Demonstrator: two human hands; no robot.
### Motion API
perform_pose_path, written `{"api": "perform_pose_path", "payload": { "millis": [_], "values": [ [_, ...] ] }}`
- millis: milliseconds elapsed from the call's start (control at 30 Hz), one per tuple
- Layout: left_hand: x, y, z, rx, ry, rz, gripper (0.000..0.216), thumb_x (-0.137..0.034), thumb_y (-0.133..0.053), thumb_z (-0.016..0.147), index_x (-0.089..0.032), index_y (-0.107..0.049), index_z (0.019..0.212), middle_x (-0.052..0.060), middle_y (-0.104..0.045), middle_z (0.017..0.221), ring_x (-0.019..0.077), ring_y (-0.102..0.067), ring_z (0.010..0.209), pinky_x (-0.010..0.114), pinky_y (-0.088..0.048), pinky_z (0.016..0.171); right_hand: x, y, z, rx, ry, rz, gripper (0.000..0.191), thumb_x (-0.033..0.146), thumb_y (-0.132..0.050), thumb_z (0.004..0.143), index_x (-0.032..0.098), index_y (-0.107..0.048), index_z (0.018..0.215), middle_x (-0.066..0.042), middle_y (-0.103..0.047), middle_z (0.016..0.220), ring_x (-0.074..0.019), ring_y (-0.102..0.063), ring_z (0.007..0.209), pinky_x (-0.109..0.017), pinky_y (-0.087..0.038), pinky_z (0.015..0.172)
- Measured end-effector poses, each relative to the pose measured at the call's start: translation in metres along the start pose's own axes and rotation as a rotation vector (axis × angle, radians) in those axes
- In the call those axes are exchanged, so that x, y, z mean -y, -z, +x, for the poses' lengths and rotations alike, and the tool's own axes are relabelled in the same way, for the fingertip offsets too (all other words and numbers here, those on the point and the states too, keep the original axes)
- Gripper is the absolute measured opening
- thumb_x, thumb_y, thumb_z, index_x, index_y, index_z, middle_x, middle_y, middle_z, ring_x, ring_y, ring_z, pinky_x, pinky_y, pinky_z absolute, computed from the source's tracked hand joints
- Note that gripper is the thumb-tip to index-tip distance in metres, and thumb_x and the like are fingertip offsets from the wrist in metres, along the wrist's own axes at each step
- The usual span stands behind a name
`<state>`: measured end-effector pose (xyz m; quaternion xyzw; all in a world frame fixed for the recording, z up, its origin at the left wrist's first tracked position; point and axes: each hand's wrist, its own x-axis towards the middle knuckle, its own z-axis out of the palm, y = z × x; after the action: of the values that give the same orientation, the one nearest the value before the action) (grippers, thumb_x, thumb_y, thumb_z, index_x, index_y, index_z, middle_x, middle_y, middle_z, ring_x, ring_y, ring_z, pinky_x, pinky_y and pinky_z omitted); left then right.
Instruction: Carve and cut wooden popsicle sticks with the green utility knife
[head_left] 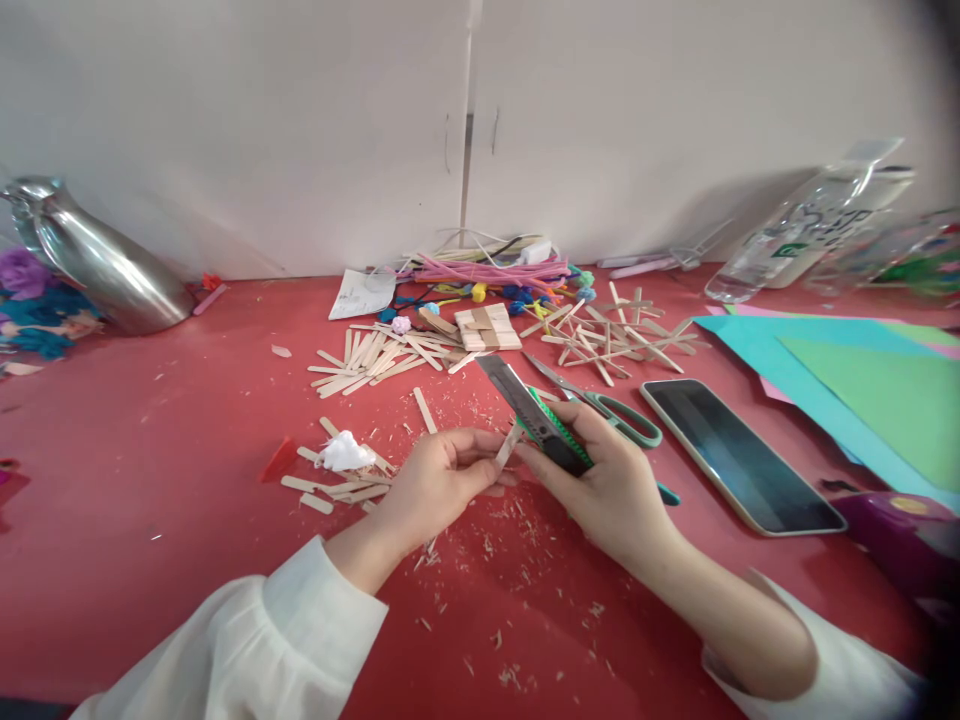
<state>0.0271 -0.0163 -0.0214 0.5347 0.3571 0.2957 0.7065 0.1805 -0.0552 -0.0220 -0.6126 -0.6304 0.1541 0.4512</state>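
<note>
Between the closed fingertips of my left hand (442,475) is a short wooden craft stick (509,445), tilted upward to the right. My right hand (607,480) is wrapped round a utility knife (551,430) with a black and green handle. Its blade points up and to the left, above the craft stick; whether the knife touches the wood I cannot tell. Wood shavings (491,545) litter the red table beneath both hands. Just beyond my right hand lie scissors (622,415) with green handles, partly hidden by it.
Loose craft sticks (375,355) and a bundled stack (487,328) lie behind my hands. A white lump (345,452) rests on sticks at left. To the right are a phone (739,455), coloured paper (877,400) and a clear bottle (795,235). A steel jug (112,260) stands far left.
</note>
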Motion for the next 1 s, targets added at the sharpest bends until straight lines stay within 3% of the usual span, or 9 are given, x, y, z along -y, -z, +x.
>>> {"api": "perform_pose_path", "payload": {
  "millis": [167,333,433,533,800,1000],
  "values": [
    [-0.001,-0.001,-0.002,-0.008,0.004,0.015,0.016,-0.016,-0.057,0.077,-0.016,-0.064,0.092,0.005,-0.069,0.086,0.0131,-0.065,0.074,0.024,-0.05,0.069,-0.001,0.002,0.002,-0.009,-0.007,-0.015,0.014,0.029,-0.056,0.076,0.022,-0.053,0.088,0.003,-0.058,0.069,-0.0118,-0.054,0.061,-0.023,-0.044,0.058],
    [-0.005,0.007,0.003,-0.227,-0.082,0.06,0.007,-0.021,-0.058,0.076,-0.015,-0.06,0.078,0.003,-0.067,0.074,0.0095,-0.059,0.057,0.022,-0.048,0.057,-0.001,0.008,-0.001,0.088,0.049,-0.074,0.025,0.034,-0.051,0.08,0.021,-0.05,0.102,-0.001,-0.063,0.078,-0.0143,-0.059,0.065,-0.025,-0.046,0.057],
    [-0.006,0.014,0.007,-0.33,-0.178,0.079,0.012,-0.027,-0.058,0.076,-0.015,-0.057,0.073,0.002,-0.065,0.068,0.0064,-0.051,0.048,0.019,-0.044,0.049,0.0,0.009,-0.004,0.11,0.144,-0.201,0.024,0.032,-0.048,0.082,0.019,-0.051,0.102,0.0,-0.063,0.069,-0.0122,-0.056,0.049,-0.023,-0.043,0.047],
    [-0.004,0.019,0.01,-0.393,-0.23,0.073,0.013,-0.028,-0.058,0.076,-0.015,-0.056,0.073,0.0,-0.062,0.064,0.0053,-0.047,0.046,0.018,-0.04,0.047,0.001,0.009,-0.006,0.08,0.241,-0.306,0.023,0.029,-0.046,0.083,0.017,-0.053,0.101,0.003,-0.06,0.06,-0.0076,-0.042,0.03,-0.022,-0.037,0.037],
    [-0.001,0.021,0.009,-0.435,-0.29,0.104,0.015,-0.029,-0.057,0.079,-0.016,-0.056,0.073,-0.001,-0.06,0.065,0.0047,-0.046,0.048,0.017,-0.037,0.047,0.003,0.009,-0.007,0.059,0.272,-0.403,0.026,0.03,-0.042,0.084,0.018,-0.056,0.102,0.003,-0.059,0.054,-0.0089,-0.043,0.027,-0.022,-0.035,0.034],
    [0.001,0.021,0.009,-0.445,-0.333,0.2,0.015,-0.03,-0.055,0.08,-0.016,-0.056,0.074,0.0,-0.06,0.067,0.0071,-0.048,0.053,0.019,-0.04,0.052,0.006,0.01,-0.011,0.098,0.246,-0.364,0.028,0.028,-0.042,0.083,0.017,-0.056,0.104,0.0,-0.063,0.063,-0.0084,-0.04,0.027,-0.024,-0.036,0.035]
  ]
}}
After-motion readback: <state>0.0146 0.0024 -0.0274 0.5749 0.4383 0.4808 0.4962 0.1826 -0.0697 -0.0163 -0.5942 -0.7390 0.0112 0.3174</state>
